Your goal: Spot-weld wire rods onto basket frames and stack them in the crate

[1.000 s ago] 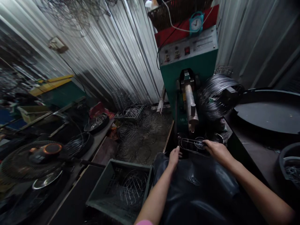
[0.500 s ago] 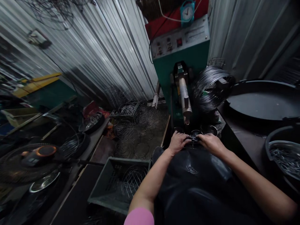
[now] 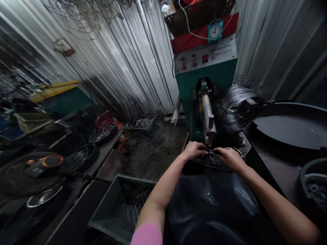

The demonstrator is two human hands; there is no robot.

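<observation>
Thin, silvery metal wire frame (image 3: pixel 210 152): likely light, springy, bendable. Left hand (image 3: pixel 194 150) and right hand (image 3: pixel 229 158): grip closed, pinching wires. Best hold: outer rim.

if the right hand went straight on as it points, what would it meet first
Probably the left hand, which faces it across the wire piece between them, though depth is unclear.

Dim workshop, pale glare on corrugated wall (image 3: pixel 143 58), dark corners, left edge smeared.
</observation>
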